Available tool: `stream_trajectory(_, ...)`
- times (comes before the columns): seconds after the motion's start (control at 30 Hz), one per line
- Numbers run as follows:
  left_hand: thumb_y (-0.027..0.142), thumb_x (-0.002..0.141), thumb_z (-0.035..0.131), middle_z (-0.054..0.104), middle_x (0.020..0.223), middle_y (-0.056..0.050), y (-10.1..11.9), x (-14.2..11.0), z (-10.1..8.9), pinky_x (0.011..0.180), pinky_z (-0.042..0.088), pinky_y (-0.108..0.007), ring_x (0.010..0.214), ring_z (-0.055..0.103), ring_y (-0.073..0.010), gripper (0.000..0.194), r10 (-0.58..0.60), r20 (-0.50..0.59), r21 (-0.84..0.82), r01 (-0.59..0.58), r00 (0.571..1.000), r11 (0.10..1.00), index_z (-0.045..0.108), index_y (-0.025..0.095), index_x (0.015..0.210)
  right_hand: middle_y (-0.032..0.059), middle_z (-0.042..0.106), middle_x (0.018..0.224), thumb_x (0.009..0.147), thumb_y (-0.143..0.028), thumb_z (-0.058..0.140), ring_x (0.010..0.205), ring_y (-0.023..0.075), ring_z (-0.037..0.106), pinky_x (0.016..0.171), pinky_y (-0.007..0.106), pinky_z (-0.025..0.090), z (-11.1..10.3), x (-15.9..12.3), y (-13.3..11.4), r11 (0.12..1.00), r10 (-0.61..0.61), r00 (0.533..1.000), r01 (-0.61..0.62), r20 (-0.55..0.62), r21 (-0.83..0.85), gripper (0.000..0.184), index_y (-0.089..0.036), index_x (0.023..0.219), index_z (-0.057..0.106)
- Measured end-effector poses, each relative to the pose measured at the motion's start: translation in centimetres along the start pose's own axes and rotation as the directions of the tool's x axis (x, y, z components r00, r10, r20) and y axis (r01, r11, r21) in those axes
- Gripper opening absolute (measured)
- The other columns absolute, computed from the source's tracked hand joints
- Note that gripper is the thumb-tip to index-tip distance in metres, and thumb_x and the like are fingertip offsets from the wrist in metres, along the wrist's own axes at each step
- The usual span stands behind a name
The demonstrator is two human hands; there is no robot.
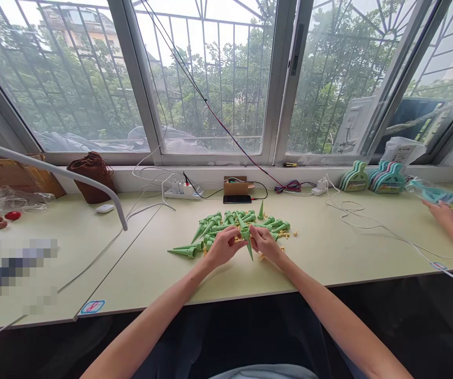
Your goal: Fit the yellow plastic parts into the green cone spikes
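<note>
While left of green spikes (210, 225), red-marked label (92, 307)

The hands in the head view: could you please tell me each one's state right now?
Left hand: closed, holding a green spike.
Right hand: closed, holding the same green spike.

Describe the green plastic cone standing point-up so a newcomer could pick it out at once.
Below the wide metal-framed window, on the pale yellow tabletop, find the heap of green plastic cones. At its far edge, right of the flat black phone, is the slim green plastic cone. It stands upright, point up, whereas the loose cones around it lie tipped over.
</note>
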State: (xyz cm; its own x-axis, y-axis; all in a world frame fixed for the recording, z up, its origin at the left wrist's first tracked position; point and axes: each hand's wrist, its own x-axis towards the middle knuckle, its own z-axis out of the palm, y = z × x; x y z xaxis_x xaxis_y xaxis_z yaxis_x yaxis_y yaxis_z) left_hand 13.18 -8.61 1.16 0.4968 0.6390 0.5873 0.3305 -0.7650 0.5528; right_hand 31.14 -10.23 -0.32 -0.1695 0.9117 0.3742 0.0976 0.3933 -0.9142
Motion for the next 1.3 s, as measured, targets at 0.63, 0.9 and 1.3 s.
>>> stream_trajectory(0.63,0.036,0.091,0.06,0.051,0.078,0.0,-0.49,-0.31,0.24,0.052,0.037,-0.02,0.053,0.038,-0.0058,0.02,0.223,-0.037,0.06,-0.22,0.974,0.974,0.063,0.018,0.099,-0.0057,0.035,0.036,0.092,-0.056,0.046,0.03,0.0083,0.032,0.034,0.024,0.027,0.06,0.14,-0.04,0.986,0.035,0.998,-0.044,0.059,0.158,0.055,-0.022,0.05,0.035)
stream_trajectory(0.9,0.031,0.093,0.056,0.052,0.081,-0.001,-0.83,-0.69,0.04,0.055,0.037,-0.02,0.056,0.038,-0.0068,0.024,0.272,0.016,0.138,-0.271,0.962,0.953,0.062,0.02,0.114,-0.0057,0.036,0.036,0.092,-0.051,0.047,0.031,0.0086,0.034,0.036,0.024,0.031,-0.06,-0.02,-0.21,0.992,0.049,0.995,-0.058,0.084,0.108,0.052,-0.021,0.051,0.042)
stream_trajectory(1.3,0.018,0.091,0.049,0.055,0.086,-0.002,-0.35,-0.66,-0.11,0.054,0.036,-0.02,0.054,0.039,-0.0067,0.024,0.256,0.065,0.201,-0.264,0.964,0.943,0.06,0.021,0.113,-0.0054,0.035,0.037,0.091,-0.058,0.045,0.032,0.0082,0.034,0.037,0.024,0.032,0.04,0.09,0.14,0.998,0.05,0.997,-0.052,0.065,0.037,0.056,-0.021,0.05,0.037)
